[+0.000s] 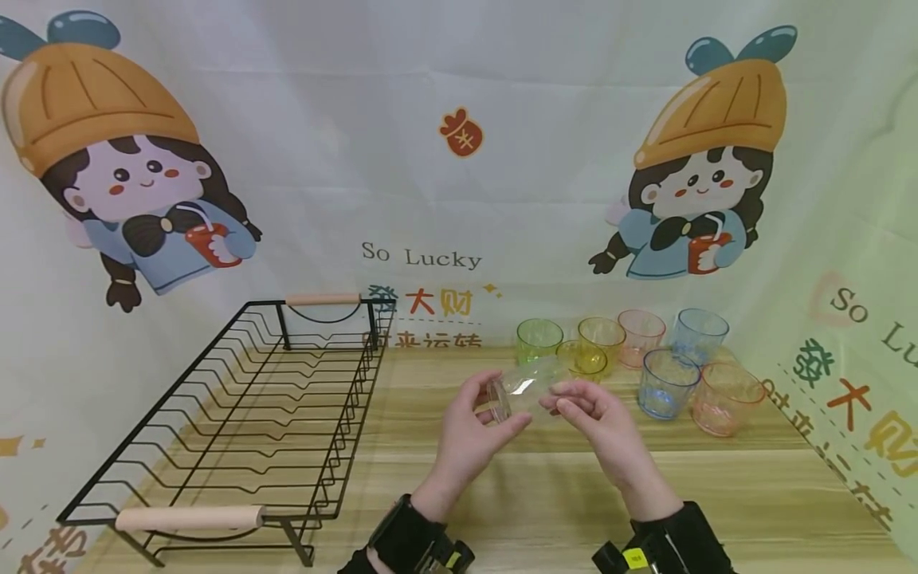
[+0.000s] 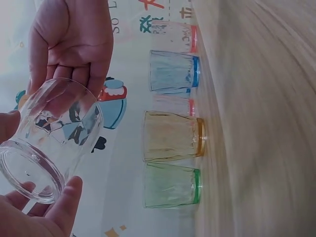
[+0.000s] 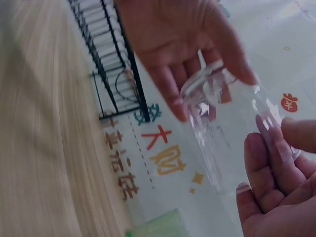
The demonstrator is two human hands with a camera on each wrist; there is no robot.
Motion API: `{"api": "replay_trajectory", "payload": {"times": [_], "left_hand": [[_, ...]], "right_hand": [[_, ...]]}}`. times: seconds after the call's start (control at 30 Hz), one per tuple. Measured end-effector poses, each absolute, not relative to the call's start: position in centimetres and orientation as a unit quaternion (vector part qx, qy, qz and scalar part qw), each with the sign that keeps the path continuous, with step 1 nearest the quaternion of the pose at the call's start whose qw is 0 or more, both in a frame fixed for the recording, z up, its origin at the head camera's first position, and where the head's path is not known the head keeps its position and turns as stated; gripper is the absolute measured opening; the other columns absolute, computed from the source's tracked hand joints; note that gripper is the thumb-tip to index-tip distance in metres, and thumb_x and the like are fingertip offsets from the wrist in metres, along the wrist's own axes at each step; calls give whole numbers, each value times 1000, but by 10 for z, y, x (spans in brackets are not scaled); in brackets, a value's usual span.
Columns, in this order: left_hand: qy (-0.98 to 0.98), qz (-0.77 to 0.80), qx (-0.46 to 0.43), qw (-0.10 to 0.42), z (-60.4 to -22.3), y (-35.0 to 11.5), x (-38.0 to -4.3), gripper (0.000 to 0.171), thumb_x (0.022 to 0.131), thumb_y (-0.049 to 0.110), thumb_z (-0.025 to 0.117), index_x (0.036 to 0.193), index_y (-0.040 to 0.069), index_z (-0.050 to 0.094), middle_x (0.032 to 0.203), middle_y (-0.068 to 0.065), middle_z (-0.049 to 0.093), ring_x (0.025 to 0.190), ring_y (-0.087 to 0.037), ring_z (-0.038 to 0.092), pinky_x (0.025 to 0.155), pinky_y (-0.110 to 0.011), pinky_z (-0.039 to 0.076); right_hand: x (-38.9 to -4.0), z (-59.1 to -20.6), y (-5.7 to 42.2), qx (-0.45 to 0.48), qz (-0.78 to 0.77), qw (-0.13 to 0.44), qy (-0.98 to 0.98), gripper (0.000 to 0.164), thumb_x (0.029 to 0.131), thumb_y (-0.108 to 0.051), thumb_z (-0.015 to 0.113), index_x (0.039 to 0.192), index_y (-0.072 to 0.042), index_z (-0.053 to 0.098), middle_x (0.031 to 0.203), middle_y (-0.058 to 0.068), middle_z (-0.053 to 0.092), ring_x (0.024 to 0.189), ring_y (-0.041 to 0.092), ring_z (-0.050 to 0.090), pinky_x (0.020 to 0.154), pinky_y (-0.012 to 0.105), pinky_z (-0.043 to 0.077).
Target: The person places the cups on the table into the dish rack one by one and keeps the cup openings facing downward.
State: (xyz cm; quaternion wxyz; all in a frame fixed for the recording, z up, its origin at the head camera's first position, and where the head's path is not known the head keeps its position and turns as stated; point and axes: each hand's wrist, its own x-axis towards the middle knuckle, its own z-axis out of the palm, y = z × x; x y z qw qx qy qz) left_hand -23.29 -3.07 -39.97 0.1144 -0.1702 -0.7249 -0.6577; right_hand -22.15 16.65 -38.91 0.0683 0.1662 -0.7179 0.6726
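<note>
Colourless, transparent round tumbler [image 1: 529, 388] tilted above the wood-grain tabletop [image 1: 538, 502]
Left hand [image 1: 469, 426] grips its base; right hand [image 1: 606, 422] holds the rim end.

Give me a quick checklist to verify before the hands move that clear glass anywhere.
1. Left hand holding the base end of the clear glass: ok.
2. Right hand at the mouth end: ok, thumb and fingers at the rim.
3. Clear glass lifted off the table: ok, the left wrist view shows it raised.
4. Clear glass upright: not ok, tipped well over, base toward the left hand.
5. Clear glass free of cracks and smudges: cannot tell, glints and blur hide fine detail.
6. Coloured glasses standing apart from the wire rack: ok, they are well to its right.
</note>
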Motion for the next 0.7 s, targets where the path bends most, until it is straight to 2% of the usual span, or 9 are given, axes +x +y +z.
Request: {"api": "replay_trajectory", "payload": {"times": [0.13, 0.23, 0.43, 0.5, 0.63, 0.7], "left_hand": [[-737, -643, -169, 120, -394, -33, -231, 67, 76, 15, 86, 134, 0, 54, 122, -17, 60, 106, -29, 61, 88, -35, 57], [-742, -636, -171, 128, -389, -34, -230, 68, 76, 15, 86, 134, -1, 54, 120, -17, 61, 106, -29, 61, 87, -33, 57], [-758, -612, -178, 137, -378, -34, -228, 67, 76, 19, 86, 133, -1, 55, 118, -16, 62, 105, -28, 61, 86, -32, 57], [-764, -605, -177, 139, -375, -35, -226, 67, 76, 20, 86, 132, 0, 56, 117, -15, 62, 104, -27, 61, 86, -33, 57], [-774, -592, -172, 146, -368, -38, -221, 66, 76, 21, 87, 131, 2, 56, 116, -14, 62, 102, -26, 61, 83, -31, 57], [-779, -584, -173, 148, -364, -40, -220, 66, 76, 21, 87, 131, 2, 57, 116, -13, 62, 102, -26, 61, 82, -29, 57]], "right_hand": [[-219, -387, 168, 197, 619, 105, -753, 26, 99, -7, 58, 122, 7, 59, 115, 16, 69, 106, 9, 63, 94, 22, 49], [-218, -384, 168, 212, 590, 130, -768, 28, 99, -8, 59, 125, 4, 60, 119, 16, 68, 111, 9, 60, 97, 22, 46], [-216, -381, 172, 221, 572, 157, -774, 30, 99, -6, 59, 128, 2, 60, 120, 13, 68, 114, 8, 58, 104, 38, 42], [-216, -381, 173, 229, 572, 160, -771, 30, 98, -5, 58, 128, 2, 60, 121, 13, 68, 114, 8, 58, 103, 37, 42], [-215, -382, 176, 242, 569, 161, -769, 30, 99, -4, 57, 128, 1, 60, 125, 13, 65, 117, 8, 56, 101, 27, 43], [-215, -383, 178, 243, 565, 160, -772, 30, 100, -4, 56, 129, 0, 60, 128, 12, 64, 119, 8, 54, 103, 31, 43]]}}
